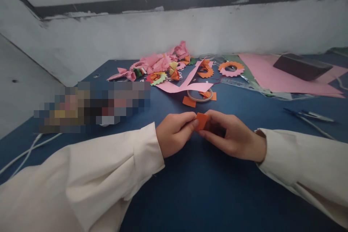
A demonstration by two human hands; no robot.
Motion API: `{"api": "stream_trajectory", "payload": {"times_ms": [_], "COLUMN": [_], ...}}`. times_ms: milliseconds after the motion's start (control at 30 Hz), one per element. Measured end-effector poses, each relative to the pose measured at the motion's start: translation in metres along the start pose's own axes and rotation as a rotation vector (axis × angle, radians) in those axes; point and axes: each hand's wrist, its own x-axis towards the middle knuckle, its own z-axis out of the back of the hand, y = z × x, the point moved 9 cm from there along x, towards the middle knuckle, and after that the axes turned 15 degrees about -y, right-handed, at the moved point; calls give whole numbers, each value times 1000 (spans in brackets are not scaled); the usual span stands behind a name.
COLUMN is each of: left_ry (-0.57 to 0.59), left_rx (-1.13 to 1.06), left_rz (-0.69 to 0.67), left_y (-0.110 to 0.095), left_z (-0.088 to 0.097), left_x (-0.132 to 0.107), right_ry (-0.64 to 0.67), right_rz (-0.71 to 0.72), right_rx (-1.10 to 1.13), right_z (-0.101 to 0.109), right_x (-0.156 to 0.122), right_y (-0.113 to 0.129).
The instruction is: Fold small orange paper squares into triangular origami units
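— At the near middle of the desk [190,195], head view, both hands meet over the blue top. What sits between them?

— A small orange square [202,120]. The left hand [175,134] has thumb and forefinger closed on its nine o'clock edge. The right hand [233,137] pinches the three o'clock side, its other fingers curled beneath. Both grips are clamped on the square. Whether it rests on the desk or hangs just above it, I cannot tell.

— Where is the square against each grip?

— Right at the fingertips, not deep in either palm. Most of its face shows between the two hands, and the lower corner is hidden behind the right fingers.

— What could go wrong?

— I'd judge the hold thin. The square is small and light, so if one grip eased while the other pulled, it could slip free or tear at the pinched edge. Uneven pressure could also crease it crooked.

— Anything close enough to matter?

— At twelve o'clock, near, lie a scrap [189,102] of the same orange and a tape ring [199,95] with orange bits across it. A dropped square could get lost among them. Beyond are a pink strip [185,87] and, at eleven o'clock, a pile [160,63] of pink and orange cuttings.

— And the sides?

— What look like scissors [312,116] lie at three o'clock, well apart from the right hand. A wide swing of the right sleeve [304,159] might catch them. At one o'clock are a toothed rosette [231,67], a pink sheet [272,76] and a dark box [301,66] on it. A white cable [29,150] runs at eight o'clock, beside the left sleeve [108,166].
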Motion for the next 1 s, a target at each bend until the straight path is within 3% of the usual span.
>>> {"api": "stream_trajectory", "payload": {"times_ms": [767,1000], "left_ry": [40,11], "left_rx": [53,70], "left_rz": [-157,-133], "left_y": [-11,-9], "left_z": [-4,-1], "left_x": [-5,-4], "right_ry": [31,44], "right_rz": [-77,38], "right_rx": [14,-27], "right_z": [1,1], "right_x": [0,1], "right_y": [-6,2]}}
